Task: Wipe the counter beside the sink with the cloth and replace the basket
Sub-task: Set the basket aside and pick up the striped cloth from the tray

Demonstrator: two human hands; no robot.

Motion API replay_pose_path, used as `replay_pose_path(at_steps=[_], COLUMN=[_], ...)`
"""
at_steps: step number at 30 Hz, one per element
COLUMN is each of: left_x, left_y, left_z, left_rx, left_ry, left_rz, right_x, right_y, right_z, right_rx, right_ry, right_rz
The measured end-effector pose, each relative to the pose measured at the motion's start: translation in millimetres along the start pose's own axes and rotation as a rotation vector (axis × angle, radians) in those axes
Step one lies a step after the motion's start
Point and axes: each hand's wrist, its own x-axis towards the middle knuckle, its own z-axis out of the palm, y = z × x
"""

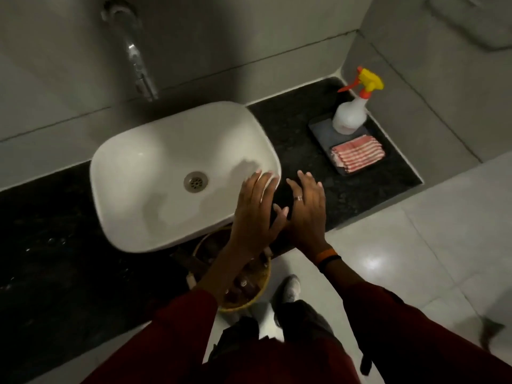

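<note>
A folded red-and-white striped cloth [358, 153] lies on a dark tray [322, 130] at the right end of the black counter [302, 151]. A round yellow-rimmed basket [256, 292] holding several small dark items sits low at the counter's front edge, partly hidden under my left forearm. My left hand [256, 209] hovers over the right rim of the white sink [166, 173], fingers spread and empty. My right hand [306, 206], with a ring on one finger, is spread flat just right of it over the counter, holding nothing. The two hands almost touch at the thumbs.
A white spray bottle [349, 113] with a yellow and orange trigger stands on the tray behind the cloth. A chrome tap [137, 59] comes out of the wall above the sink. Grey walls close the counter's back and right end. Pale floor tiles [415, 245] lie to the right.
</note>
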Motion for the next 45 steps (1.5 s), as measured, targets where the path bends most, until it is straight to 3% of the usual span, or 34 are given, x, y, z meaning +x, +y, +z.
replay_pose_path(at_steps=[7,11,14,17,19,22,25,29,33,38,41,45], left_x=[120.9,161.8,189.3,220.7,236.4,243.7,245.3,246.7,251.9,250.3,223.9,175.4], left_y=[45.7,64.6,78.9,91.7,90.5,83.0,81.1,83.5,85.5,97.5,95.0,68.8], left_z=[88.2,145.6,183.9,218.0,235.0,252.0,262.8,269.8,258.3,210.8,158.8,83.4], left_rx=[0.077,0.052,-0.008,-0.113,-0.137,-0.007,0.087,0.072,-0.101,-0.264,-0.397,-0.635], left_ry=[-0.284,-0.446,-0.45,-0.484,-0.551,-0.688,-0.729,-0.675,-0.573,-0.399,-0.168,0.091], left_rz=[0.084,-0.022,-0.113,-0.347,-0.477,-0.467,-0.443,-0.482,-0.477,-0.618,-0.69,-0.783], right_x=[78.4,117.7,150.7,174.5,185.9,200.4,208.8,211.9,209.1,208.6,202.7,193.3], right_y=[127.2,197.6,242.6,279.0,300.1,321.2,328.3,334.4,332.0,289.9,242.8,158.0], right_z=[-27.0,-40.7,-48.8,-51.2,-48.1,-37.6,-28.1,-23.3,-32.0,-55.0,-69.1,-77.0], right_rx=[-0.085,-0.052,0.046,0.261,0.157,0.049,0.053,0.013,0.249,0.471,0.645,0.839], right_ry=[-0.106,-0.17,-0.259,-0.308,-0.445,-0.654,-0.703,-0.679,-0.564,-0.357,-0.307,-0.374], right_rz=[0.114,0.138,0.193,0.253,0.237,0.241,0.245,0.23,0.252,0.316,0.329,0.257])
